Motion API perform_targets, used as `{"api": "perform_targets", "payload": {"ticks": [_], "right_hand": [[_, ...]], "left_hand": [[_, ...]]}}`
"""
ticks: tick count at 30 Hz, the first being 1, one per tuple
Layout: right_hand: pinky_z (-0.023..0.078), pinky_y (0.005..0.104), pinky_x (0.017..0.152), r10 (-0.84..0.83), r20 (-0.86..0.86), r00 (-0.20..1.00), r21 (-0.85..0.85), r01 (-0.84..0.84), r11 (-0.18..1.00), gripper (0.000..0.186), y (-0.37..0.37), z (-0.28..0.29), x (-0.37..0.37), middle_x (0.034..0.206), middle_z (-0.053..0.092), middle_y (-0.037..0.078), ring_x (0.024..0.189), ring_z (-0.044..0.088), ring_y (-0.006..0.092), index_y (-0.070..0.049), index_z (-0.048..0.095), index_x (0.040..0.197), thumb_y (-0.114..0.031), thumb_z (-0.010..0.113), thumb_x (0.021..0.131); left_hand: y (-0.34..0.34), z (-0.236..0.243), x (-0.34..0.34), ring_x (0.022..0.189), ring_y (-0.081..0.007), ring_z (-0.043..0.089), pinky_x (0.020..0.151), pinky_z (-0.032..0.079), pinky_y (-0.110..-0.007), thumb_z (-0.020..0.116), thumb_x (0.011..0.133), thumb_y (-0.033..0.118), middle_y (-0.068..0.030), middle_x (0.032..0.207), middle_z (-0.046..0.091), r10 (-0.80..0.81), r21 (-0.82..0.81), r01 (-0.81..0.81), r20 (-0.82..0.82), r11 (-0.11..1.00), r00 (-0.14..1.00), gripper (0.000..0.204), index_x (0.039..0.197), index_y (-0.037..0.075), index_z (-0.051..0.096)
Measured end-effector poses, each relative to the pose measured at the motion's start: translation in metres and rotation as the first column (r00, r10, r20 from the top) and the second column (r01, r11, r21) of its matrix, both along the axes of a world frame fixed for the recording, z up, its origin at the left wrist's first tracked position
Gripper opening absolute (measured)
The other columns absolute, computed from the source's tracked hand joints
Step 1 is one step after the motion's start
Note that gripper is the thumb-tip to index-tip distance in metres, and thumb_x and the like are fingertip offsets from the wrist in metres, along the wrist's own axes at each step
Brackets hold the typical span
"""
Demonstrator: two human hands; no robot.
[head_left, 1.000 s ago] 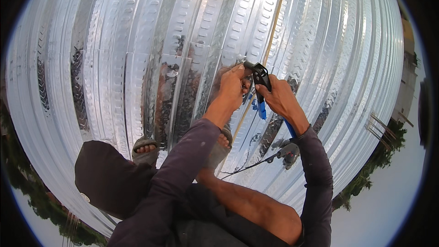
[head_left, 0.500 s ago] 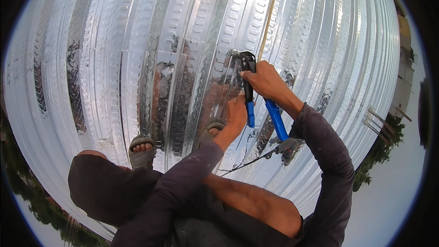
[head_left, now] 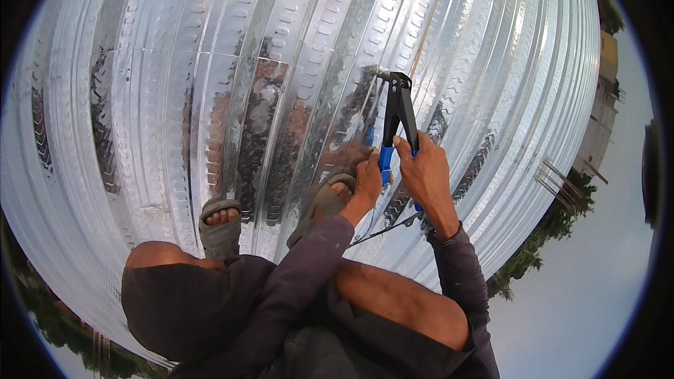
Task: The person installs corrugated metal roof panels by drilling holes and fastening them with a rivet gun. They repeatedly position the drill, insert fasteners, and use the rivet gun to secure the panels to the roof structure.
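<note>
View: head cam, the only one; wide, looking down.
Hand tool: black two-lever hand tool (head_left: 391,116) with blue grips, in front of the person, right of picture centre. Nose points left at the sheet; can't confirm tip contact.
Lever gap: narrow V, pivot at the far end, grips toward the body. Probably held this way so each hand works one lever.
Left hand (head_left: 367,182): closed round the left blue grip (head_left: 385,161), thumb along it; some fingers hidden.
Right hand (head_left: 427,172): wrapped round the right lever, thumb up near the black part, blue showing above and below the fist. High hold likely helps steer the head.
Arm pose: left forearm slants up and right across the body; right forearm comes up steeper, wrist bent slightly left.
Metal deck (head_left: 158,105): ribbed, shiny sheets under everything; ribs run away from the person.
Sandals (head_left: 220,242): both feet planted on the deck, right knee (head_left: 404,302) bent, presumably for a low stable base.
Yellow cord (head_left: 432,14): along the deck beyond the tool.
</note>
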State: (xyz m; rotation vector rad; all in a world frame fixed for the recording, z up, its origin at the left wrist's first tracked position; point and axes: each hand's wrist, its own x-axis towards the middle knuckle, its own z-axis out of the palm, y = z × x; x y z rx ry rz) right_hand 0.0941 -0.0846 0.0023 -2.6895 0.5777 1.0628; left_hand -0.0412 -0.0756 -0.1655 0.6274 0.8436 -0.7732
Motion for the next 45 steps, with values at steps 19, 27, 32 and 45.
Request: {"api": "perform_targets", "payload": {"ticks": [19,27,32,45], "right_hand": [[0.052,0.0362,0.067,-0.17,0.289,0.942,0.291,0.083,0.953,0.035,-0.023,-0.072,-0.034,0.079,0.07,0.017,0.069,0.067,0.0232,0.005,0.066,0.101,-0.024,0.078,0.085],[0.052,0.0439,0.065,-0.117,0.506,0.854,0.251,-0.016,0.968,0.035,-0.029,-0.115,-0.059,0.079,0.067,0.018,0.073,0.068,0.0394,0.002,0.063,0.099,-0.024,0.081,0.082],[0.051,0.0466,0.067,-0.065,0.33,0.942,0.156,0.014,0.988,0.032,-0.02,-0.061,-0.038,0.079,0.067,0.024,0.073,0.067,0.0411,0.005,0.067,0.092,-0.025,0.075,0.084],[0.05,0.0376,0.068,-0.151,0.259,0.954,0.222,0.094,0.971,0.04,-0.032,-0.067,-0.035,0.079,0.07,0.013,0.07,0.064,0.0232,0.004,0.069,0.102,-0.029,0.079,0.081]], "left_hand": [[0.014,0.015,0.006,0.044,-0.0098,0.039,0.041,0.027,-0.029,0.041,0.105,0.033,0.0008,0.062,0.045,0.035,-0.014,-0.037,-0.129,0.999,0.991,0.034,0.085,0.008,0.053],[0.012,0.009,-0.01,0.048,-0.0085,0.038,0.044,0.028,-0.027,0.043,0.105,0.044,0.0021,0.065,0.045,0.047,-0.105,-0.065,-0.163,0.992,0.986,0.04,0.086,0.011,0.056],[0.008,0.019,0.005,0.04,-0.0105,0.037,0.038,0.025,-0.029,0.041,0.105,0.043,-0.0003,0.06,0.048,0.087,-0.094,-0.107,-0.2,0.99,0.976,0.041,0.085,0.009,0.056],[0.016,0.014,0.008,0.039,-0.013,0.036,0.038,0.025,-0.029,0.038,0.103,0.038,-0.0071,0.062,0.057,0.041,-0.175,-0.077,-0.202,0.981,0.978,0.042,0.079,0.008,0.056]]}}
